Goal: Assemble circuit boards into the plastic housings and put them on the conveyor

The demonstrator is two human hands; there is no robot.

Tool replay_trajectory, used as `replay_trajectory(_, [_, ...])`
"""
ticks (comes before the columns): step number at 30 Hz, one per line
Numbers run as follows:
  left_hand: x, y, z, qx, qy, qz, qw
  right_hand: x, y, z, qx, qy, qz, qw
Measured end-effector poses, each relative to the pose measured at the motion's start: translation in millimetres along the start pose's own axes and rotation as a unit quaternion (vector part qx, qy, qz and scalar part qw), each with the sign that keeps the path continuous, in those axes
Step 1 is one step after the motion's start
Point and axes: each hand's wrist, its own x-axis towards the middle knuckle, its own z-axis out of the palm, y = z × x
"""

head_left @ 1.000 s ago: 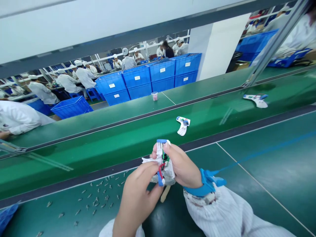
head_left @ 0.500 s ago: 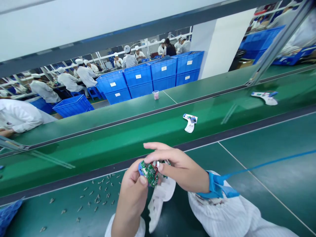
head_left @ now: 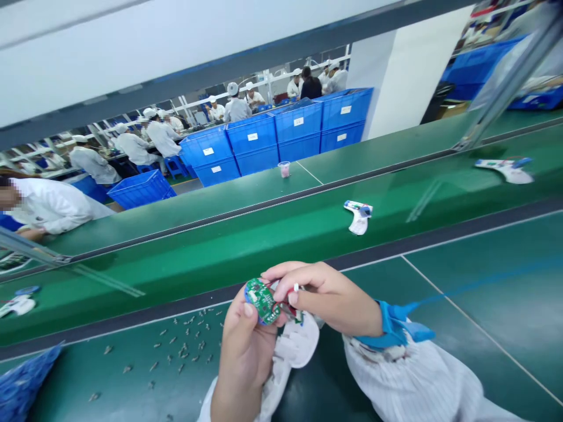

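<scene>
Board [head_left: 263,302]: green, held in the air over the bench [head_left: 440,328], on the near side of the belt [head_left: 211,240].
Left hand [head_left: 246,331]: curled snugly around the board, thumb on its near left edge, fingers beneath.
Right hand [head_left: 325,293]: half-closed, thumb and fingertips close about the red wires [head_left: 281,300], beside the white plug [head_left: 296,288]; whether they pinch anything, I cannot tell.
Shell [head_left: 303,346]: white, just below the right hand; its support is hidden.
Good handling: best to steady the board by its rim, guide the plug by its body instead of tugging wires, and keep the shell near so the wires stay slack.
Board facing: component side up, toward the wearer.
Board long axis: slants from far left to near right.
Shell long axis: rounded end far right, handle running nearer and leftward.
</scene>
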Motion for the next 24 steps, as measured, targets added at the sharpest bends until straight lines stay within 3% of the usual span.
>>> replay_trajectory(5, [-4,-5,3.8,-0.032,-0.003,-0.011,0.999,-2,2,-4,-0.050,-0.041,0.031,0.997])
replay_trajectory(13, [1,-11,3.3,-0.058,0.020,-0.006,0.998,-3,7,0,-0.077,-0.021,0.091,0.993])
replay_trajectory(24, [5,-13,4.2,-0.028,0.060,-0.019,0.998,1,18,3,-0.092,0.016,0.069,0.993])
